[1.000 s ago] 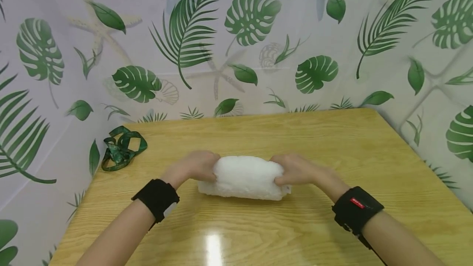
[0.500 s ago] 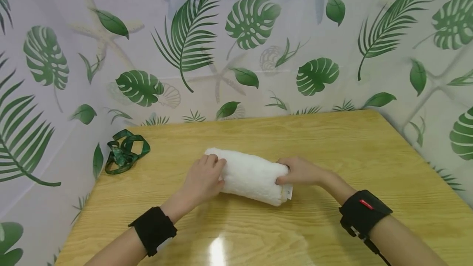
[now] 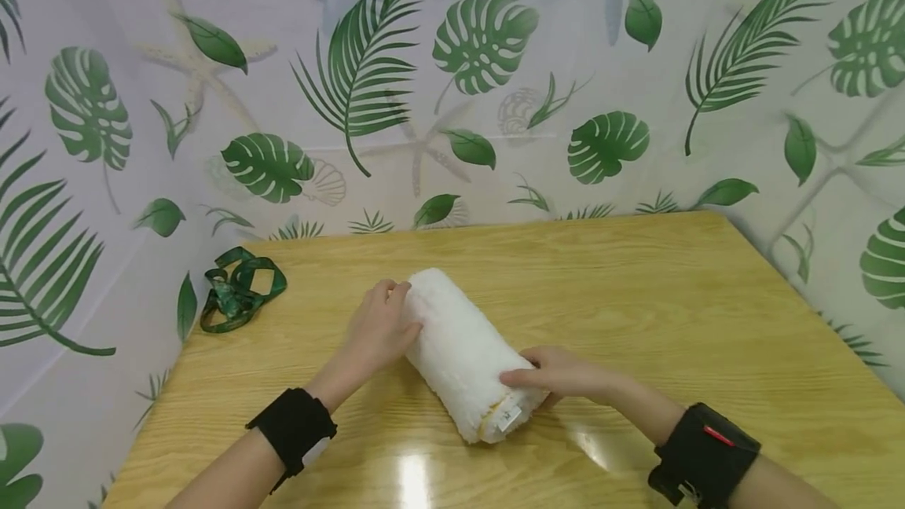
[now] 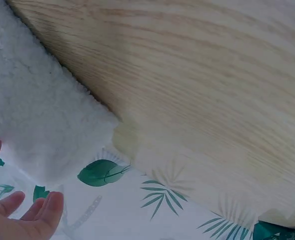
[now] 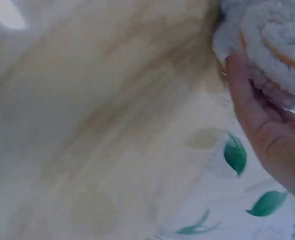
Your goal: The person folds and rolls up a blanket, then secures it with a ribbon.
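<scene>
A white, fluffy rolled towel (image 3: 456, 348) lies slantwise near the middle of the wooden table, its near end toward the right. A white label (image 3: 509, 417) and yellow edging show at that end; the right wrist view shows its spiral layers (image 5: 282, 45). My right hand (image 3: 558, 374) grips the near end, thumb on top and fingers along the far side. At the far left end is my left hand (image 3: 378, 324), thumb and fingertips right by the roll. In the left wrist view, relaxed fingers (image 4: 50, 212) sit just off the towel's end (image 4: 47, 135).
A green patterned ribbon or strap (image 3: 240, 289) lies loosely bundled at the table's back left corner. A leaf-printed cloth (image 3: 495, 163) hangs behind and beside the wooden table (image 3: 636, 281). Black bands (image 3: 293, 430) circle both wrists.
The rolled towel has turned from lying crosswise to slantwise, its right end coming nearer. My right hand has moved down with that end; my left hand has shifted slightly left and its fingers have loosened.
</scene>
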{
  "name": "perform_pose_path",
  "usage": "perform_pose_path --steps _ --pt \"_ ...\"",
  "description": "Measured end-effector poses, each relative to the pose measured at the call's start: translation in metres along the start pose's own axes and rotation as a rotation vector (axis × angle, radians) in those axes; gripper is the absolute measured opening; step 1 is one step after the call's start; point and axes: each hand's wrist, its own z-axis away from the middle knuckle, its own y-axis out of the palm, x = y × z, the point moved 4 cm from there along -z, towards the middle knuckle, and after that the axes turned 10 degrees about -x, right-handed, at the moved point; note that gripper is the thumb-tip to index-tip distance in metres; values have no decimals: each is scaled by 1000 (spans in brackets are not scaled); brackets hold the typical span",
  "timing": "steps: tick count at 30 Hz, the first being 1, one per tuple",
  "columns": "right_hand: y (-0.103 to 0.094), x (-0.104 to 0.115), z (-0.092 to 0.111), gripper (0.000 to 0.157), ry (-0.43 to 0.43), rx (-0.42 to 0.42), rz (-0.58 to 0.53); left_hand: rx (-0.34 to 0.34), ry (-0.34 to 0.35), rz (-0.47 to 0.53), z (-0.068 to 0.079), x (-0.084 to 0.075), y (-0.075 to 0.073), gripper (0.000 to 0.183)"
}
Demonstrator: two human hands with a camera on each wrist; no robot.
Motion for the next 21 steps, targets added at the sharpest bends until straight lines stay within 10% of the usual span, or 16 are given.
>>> perform_pose_path --steps 5,12,21 --pt "-17 24 -1 63 -122 -185 245 192 -248 154 22 10 -3 52" --pt "-22 50 -22 46 -449 -121 535 337 -233 400 35 1 15 58" --pt "-16 14 -39 50 -314 -34 287 301 -285 511 20 -1 36 68"
